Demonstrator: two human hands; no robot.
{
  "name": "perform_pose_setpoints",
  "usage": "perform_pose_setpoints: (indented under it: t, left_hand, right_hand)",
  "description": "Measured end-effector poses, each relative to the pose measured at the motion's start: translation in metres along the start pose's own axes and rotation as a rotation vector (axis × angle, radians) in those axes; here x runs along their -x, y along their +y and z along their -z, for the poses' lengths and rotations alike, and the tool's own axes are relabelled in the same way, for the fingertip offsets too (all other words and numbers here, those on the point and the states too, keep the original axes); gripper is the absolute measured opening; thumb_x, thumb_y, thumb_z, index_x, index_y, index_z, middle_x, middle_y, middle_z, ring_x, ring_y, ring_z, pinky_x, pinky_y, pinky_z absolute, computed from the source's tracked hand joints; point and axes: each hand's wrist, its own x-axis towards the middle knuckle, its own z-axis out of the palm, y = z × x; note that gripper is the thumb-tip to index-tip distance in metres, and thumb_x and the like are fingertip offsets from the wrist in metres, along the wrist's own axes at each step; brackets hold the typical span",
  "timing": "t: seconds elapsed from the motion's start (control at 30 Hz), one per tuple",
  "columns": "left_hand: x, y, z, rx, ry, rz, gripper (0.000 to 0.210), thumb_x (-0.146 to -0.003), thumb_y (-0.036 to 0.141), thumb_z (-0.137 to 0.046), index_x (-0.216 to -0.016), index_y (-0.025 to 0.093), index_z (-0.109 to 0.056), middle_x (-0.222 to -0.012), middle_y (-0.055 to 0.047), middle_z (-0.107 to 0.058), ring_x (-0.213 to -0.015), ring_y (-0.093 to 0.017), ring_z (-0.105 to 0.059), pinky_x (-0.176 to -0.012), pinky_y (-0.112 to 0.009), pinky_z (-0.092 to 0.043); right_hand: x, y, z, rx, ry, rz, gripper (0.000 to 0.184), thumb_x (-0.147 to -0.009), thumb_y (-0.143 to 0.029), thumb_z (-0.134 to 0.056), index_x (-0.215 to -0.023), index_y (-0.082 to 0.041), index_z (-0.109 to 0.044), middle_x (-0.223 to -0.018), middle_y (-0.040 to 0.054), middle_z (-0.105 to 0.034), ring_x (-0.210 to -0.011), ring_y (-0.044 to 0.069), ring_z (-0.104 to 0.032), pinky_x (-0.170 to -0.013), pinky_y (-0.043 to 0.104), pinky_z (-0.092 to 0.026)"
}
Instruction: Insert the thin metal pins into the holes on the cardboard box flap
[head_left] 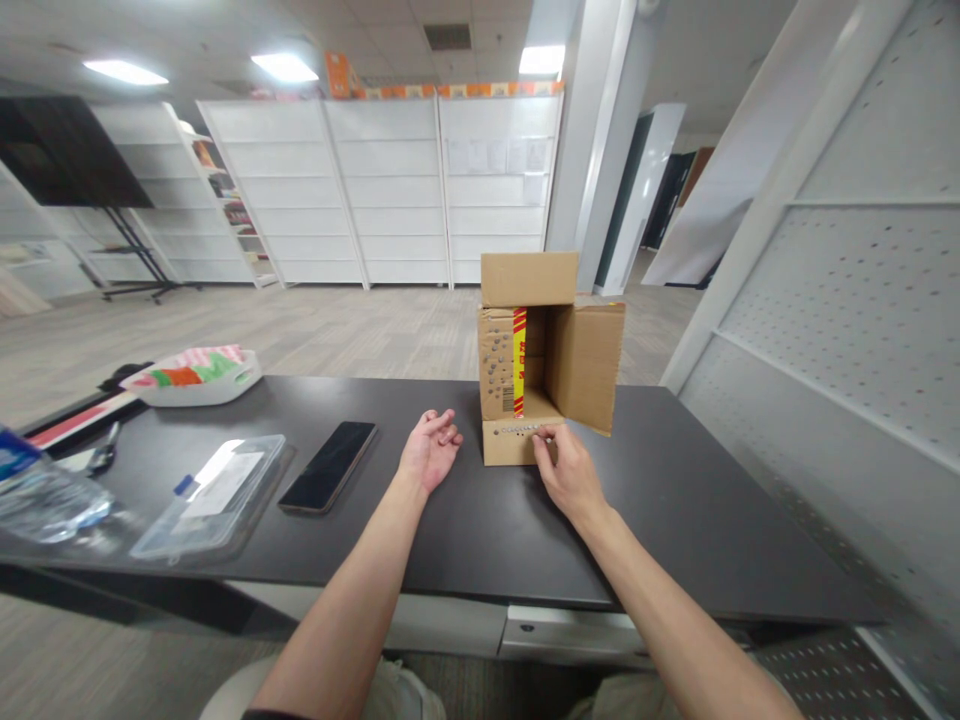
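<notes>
A cardboard box (495,360) stands upright on the dark table, its opening facing me, with top and right flaps folded out. Its lower front flap (510,449) carries a row of small shiny round studs and a few dark holes. Against this flap, at the right end of the row, my right hand (568,470) pinches thumb and fingers together; whatever is between them is too small to name. My left hand (433,450) is turned palm up just left of the box, fingers curled in, and its contents cannot be made out. More round studs dot the box's left panel.
Left of my hands lie a black phone (330,467) and a clear plastic case (214,500). Farther left are a water bottle (45,495) and a white basket (251,374) with colourful packets. A white perforated panel (862,320) rises at the right.
</notes>
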Motion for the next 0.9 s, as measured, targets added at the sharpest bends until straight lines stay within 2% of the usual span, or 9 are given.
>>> perform_pose_setpoints:
  t: [0.27,0.57,0.9]
  left_hand:
    - [-0.0002,-0.0006,-0.0001,-0.004,-0.004,-0.002,0.032,-0.063,0.006,-0.069,-0.07,0.018,-0.041,-0.075,0.004,-0.061,-0.043,-0.003,-0.033,-0.053,-0.024,-0.034]
    - [-0.0016,-0.0007,0.003,-0.001,-0.011,-0.005,0.031,-0.064,0.005,-0.069,-0.071,0.018,-0.042,-0.076,0.004,-0.061,-0.044,-0.003,-0.034,-0.054,-0.024,-0.035]
    - [0.0022,0.0008,-0.0024,-0.008,0.008,-0.001,0.032,-0.063,0.005,-0.069,-0.07,0.018,-0.041,-0.074,0.005,-0.061,-0.043,-0.004,-0.034,-0.054,-0.024,-0.035]
  right_hand:
    - [-0.003,0.0025,0.0035,0.116,0.127,-0.052,0.018,-0.093,-0.028,-0.04,-0.099,-0.018,-0.054,-0.096,0.0122,-0.065,-0.093,0.026,-0.059,-0.086,0.041,-0.043]
    - [-0.0056,0.0002,0.0059,0.17,0.115,-0.066,0.016,-0.093,-0.026,-0.04,-0.093,-0.019,-0.054,-0.093,0.0106,-0.066,-0.088,0.025,-0.06,-0.083,0.039,-0.043]
    - [-0.0064,-0.0016,0.0075,0.21,0.122,-0.089,0.011,-0.09,-0.024,-0.044,-0.089,-0.02,-0.054,-0.091,0.0091,-0.067,-0.09,0.026,-0.058,-0.083,0.039,-0.042]
